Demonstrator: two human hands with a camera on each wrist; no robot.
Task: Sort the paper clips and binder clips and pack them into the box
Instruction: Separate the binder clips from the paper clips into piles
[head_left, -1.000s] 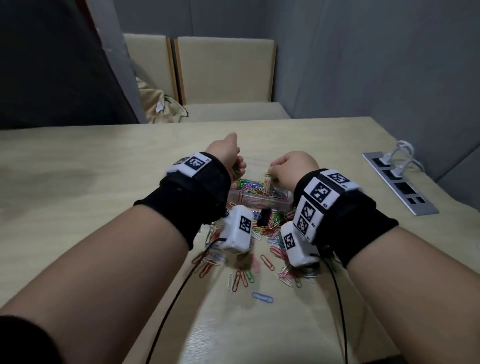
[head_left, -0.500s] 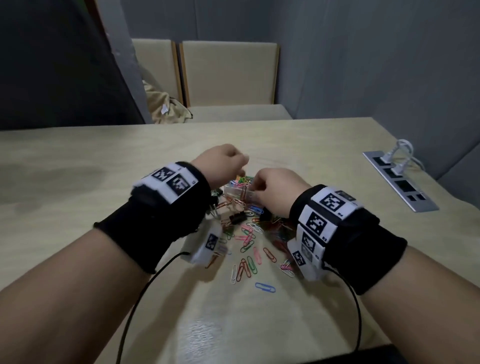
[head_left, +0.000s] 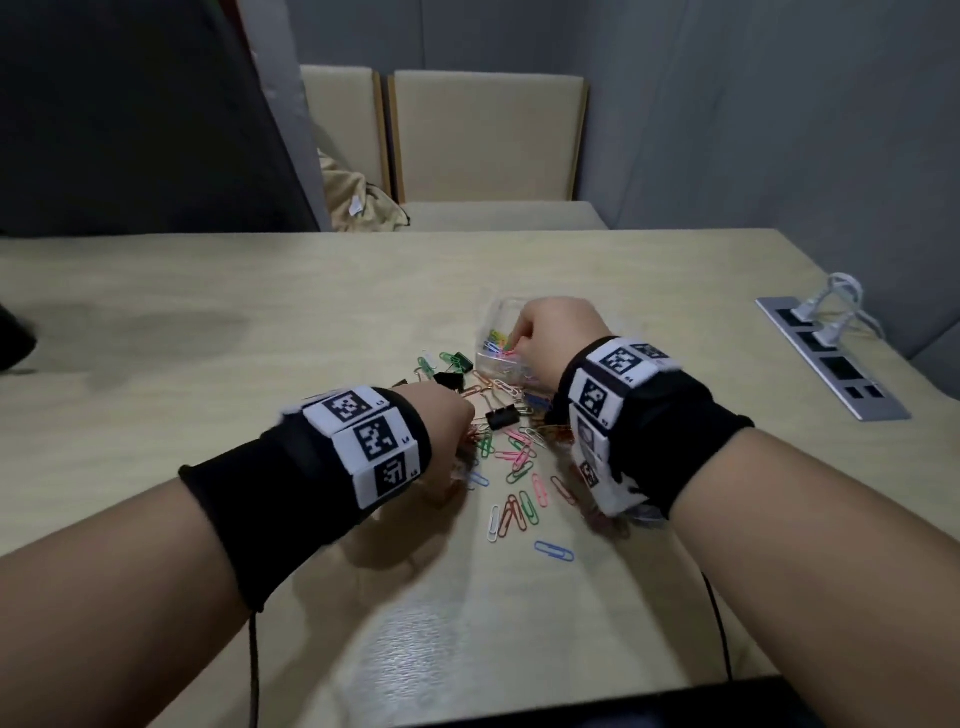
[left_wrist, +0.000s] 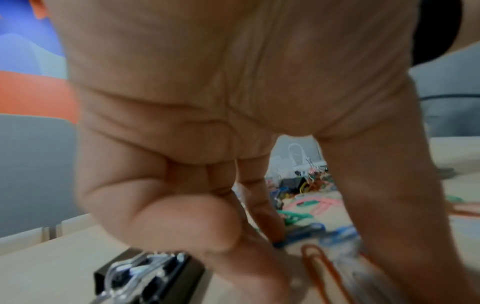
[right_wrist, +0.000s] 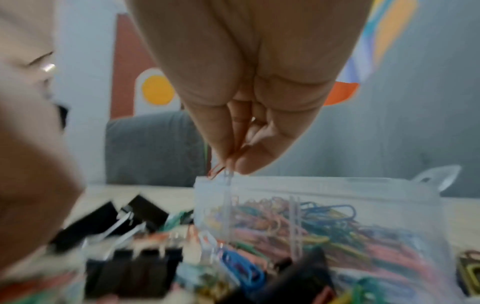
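While right fingers (right_wrist: 233, 152) pinch paper clip (right_wrist: 217, 170), above box (right_wrist: 324, 185)

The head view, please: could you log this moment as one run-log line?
right hand: pinching paper clips over clear box | left hand: down among loose clips, grip unclear | binder clips: on table

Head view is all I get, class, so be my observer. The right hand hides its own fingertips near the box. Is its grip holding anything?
Observer: Yes. The right wrist view shows the right hand pinching an orange-red paper clip just above the rim of the box.
Operator: And the left fingertips?
Observer: In the left wrist view, the left hand has its forefinger down on a blue clip, thumb apart.
Operator: Anything beside it?
Observer: A black binder clip lies on the table.
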